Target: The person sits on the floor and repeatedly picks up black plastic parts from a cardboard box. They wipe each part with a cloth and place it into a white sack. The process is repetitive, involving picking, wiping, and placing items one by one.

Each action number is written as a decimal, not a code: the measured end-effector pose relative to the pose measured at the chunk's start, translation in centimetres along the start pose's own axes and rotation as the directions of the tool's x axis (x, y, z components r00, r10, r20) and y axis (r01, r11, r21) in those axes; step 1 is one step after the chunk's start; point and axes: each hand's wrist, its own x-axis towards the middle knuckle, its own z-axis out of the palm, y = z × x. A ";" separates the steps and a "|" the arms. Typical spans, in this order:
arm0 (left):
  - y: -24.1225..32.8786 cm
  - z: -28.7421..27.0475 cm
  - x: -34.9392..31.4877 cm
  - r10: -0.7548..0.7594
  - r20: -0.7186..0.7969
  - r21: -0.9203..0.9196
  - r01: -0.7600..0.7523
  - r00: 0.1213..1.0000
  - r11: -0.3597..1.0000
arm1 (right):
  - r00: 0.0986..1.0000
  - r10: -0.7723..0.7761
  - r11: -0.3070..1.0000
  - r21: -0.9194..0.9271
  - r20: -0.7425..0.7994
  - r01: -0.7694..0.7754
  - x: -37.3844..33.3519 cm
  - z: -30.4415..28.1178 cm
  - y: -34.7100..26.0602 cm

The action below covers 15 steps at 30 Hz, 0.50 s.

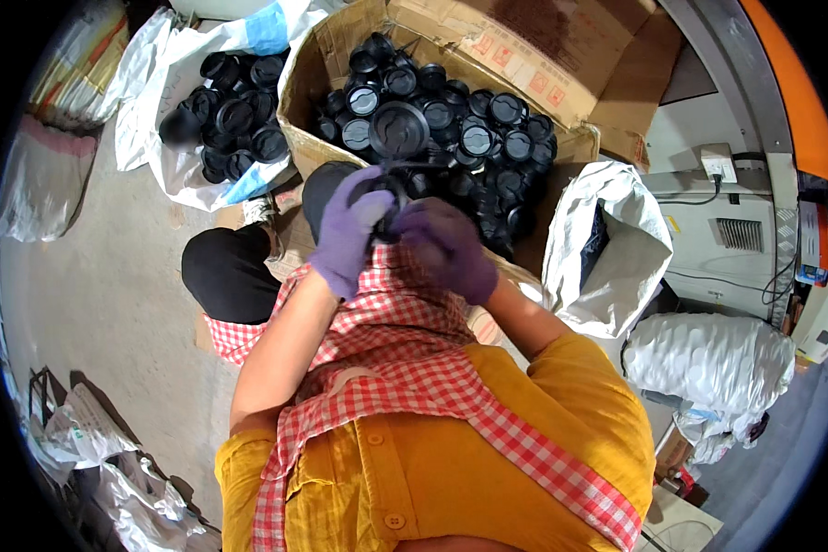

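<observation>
- Well, the left hand (pixel 350 230) pinched a black part (pixel 394 196).
- The right hand's (pixel 446 244) grip was too blurry to tell.
- It seemed light, hard, best held by edges.

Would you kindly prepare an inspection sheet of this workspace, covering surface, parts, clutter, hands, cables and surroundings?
Surface: grey concrete-like floor, visible left of the person.
Job's things: black round plastic parts heaped in an open brown cardboard box; similar black pieces in a white sack left of it.
Clutter: crumpled white plastic bags at lower left; bulging silvery-white bag at right.
Hands: purple-gloved left hand holds a dark round part; purple-gloved right hand is against it, its grip blurred.
Cables: thin dark cable from a white socket block at right.
Surroundings: orange panel at upper right; open white woven sack right of the box.
</observation>
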 end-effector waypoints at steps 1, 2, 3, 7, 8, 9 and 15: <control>-0.2 -1.1 -0.3 -0.023 -0.019 -0.097 0.021 1.000 0.995 | 0.999 -0.025 0.998 0.049 -0.025 0.027 -0.4 -0.6 0.6; 0.3 -2.2 -1.0 -0.070 0.037 -0.140 0.074 0.997 0.987 | 0.997 -0.032 0.997 -0.072 -0.075 0.026 -0.5 -1.1 0.8; 0.6 -3.3 -1.6 -0.139 0.142 -0.103 0.154 0.980 0.983 | 0.991 -0.044 0.981 -0.192 -0.124 0.019 -0.6 -1.6 0.9; 1.1 -4.5 -3.8 -0.329 0.446 0.106 0.316 0.833 0.943 | 0.930 -0.234 0.933 -0.201 0.285 0.297 0.9 -1.0 -1.3; -0.8 -5.8 -3.8 -0.182 0.489 0.273 0.049 0.853 0.961 | 0.870 -0.281 0.932 -0.103 0.404 0.349 1.1 -0.7 -1.7; -2.7 -7.1 -3.9 -0.031 0.518 0.416 -0.220 0.855 0.883 | 0.847 -0.302 0.925 -0.081 0.438 0.372 1.5 -0.6 -1.9; 3.5 -2.8 -9.3 -0.063 0.620 0.782 -0.622 0.782 -0.044 | 0.144 0.082 0.611 0.064 0.986 -0.789 1.8 -2.6 -3.7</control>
